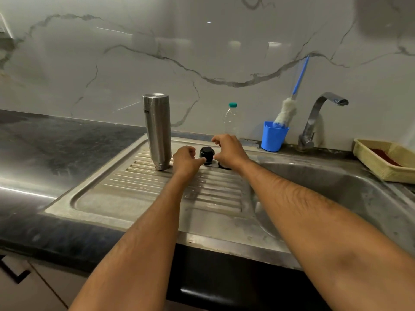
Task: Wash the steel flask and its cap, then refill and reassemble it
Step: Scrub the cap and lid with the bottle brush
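1. The flask (pixel 157 131) stood mouth-down on the ribbed draining board (pixel 139 189), its long axis upright, toward the back edge of that board.

2. The black cap (pixel 207 155) sat on the same board, just to the right of the flask and apart from it — squarely between the two hands.

3. The left hand (pixel 185 161) was curled, its thumb stretched toward the cap's left side and touching it or very nearly so; whether it was actually pinching the cap could not be told.

4. The right hand (pixel 226 149) arched over the cap's right side with fingers bent, the thumb close to the cap; a firm hold there could not be told either.

5. A dark ring-like piece (pixel 224 166) lay on the board under the right wrist, partly hidden.

6. Both hands were about equally near the cap, while the left hand was the nearer one to the flask, which lay to its left.

7. Judging from this, the cap was the piece in hand — the flask would likely need turning upright before refilling.

8. Behind the board stood a clear bottle (pixel 231 120), and further right a blue cup (pixel 273 136) holding a brush (pixel 286 112), then the tap (pixel 318 117).
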